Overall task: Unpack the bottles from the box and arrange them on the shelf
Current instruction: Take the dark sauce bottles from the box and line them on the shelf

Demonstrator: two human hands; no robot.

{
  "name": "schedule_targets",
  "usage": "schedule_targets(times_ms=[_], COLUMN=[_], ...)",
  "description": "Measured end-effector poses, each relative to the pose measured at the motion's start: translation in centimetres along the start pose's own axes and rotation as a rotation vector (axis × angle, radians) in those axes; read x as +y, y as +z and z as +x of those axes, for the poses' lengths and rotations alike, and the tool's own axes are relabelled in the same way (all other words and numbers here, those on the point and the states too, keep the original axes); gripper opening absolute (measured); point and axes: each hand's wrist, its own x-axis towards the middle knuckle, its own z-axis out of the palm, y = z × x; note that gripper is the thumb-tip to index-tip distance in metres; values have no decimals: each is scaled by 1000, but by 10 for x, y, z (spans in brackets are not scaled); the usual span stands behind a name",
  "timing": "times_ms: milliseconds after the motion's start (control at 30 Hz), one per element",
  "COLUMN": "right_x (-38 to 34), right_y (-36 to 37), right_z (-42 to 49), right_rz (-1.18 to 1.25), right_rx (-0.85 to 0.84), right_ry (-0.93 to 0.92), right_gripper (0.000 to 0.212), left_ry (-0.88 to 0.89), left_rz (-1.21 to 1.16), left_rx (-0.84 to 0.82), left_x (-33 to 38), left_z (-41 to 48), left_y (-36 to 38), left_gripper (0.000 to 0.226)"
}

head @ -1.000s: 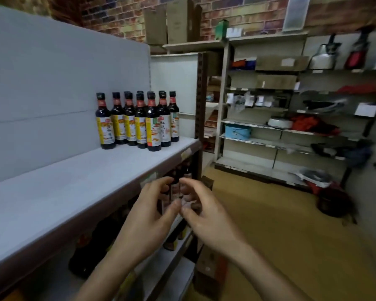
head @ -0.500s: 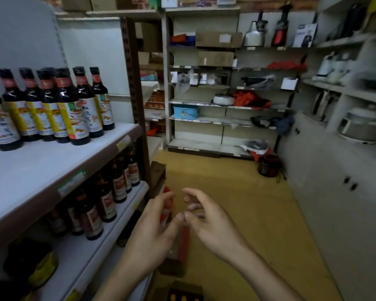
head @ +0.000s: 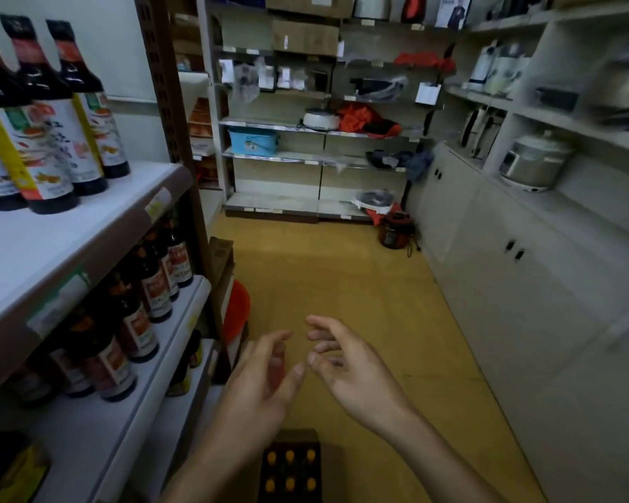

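Note:
Several dark sauce bottles (head: 48, 139) with yellow and white labels stand on the white upper shelf (head: 88, 226) at the left. On the floor at the bottom edge sits an open cardboard box (head: 291, 470) showing rows of yellow bottle caps. Above the box my left hand (head: 266, 383) and my right hand (head: 353, 372) hover close together over the floor, fingers loosely spread, holding nothing. Their fingertips nearly touch.
The lower shelf (head: 131, 393) carries more dark bottles with red labels. A folded carton and a red item (head: 233, 306) lean against the shelf end. Cabinets (head: 516, 270) line the right side, with a rice cooker (head: 534, 161) above. Yellow floor runs ahead to stocked shelving (head: 316, 128).
My view has swung right and down from the top shelf toward the aisle floor. The box of bottles has come into sight below. Both hands stay together, empty, and have spread slightly apart.

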Motion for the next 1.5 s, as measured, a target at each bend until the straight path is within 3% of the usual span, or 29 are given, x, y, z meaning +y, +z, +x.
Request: schedule_targets(times_ms=[467, 1000, 1200, 1500], right_x=[37, 172, 251, 421], right_y=[32, 79, 142, 276], right_z=[5, 18, 12, 10], right_rz=[14, 65, 110, 90], right_rx=[-48, -217, -261, -270], right_ry=[100, 229, 315, 407], right_gripper=[45, 42, 40, 39], left_ry=[-84, -266, -388, -519], left_rz=[-20, -48, -34, 46], left_rx=[-82, -68, -60, -178], left_x=[-53, -134, -214, -403], left_z=[6, 0, -15, -35], left_y=[24, 115, 143, 214], left_gripper=[38, 39, 38, 46])
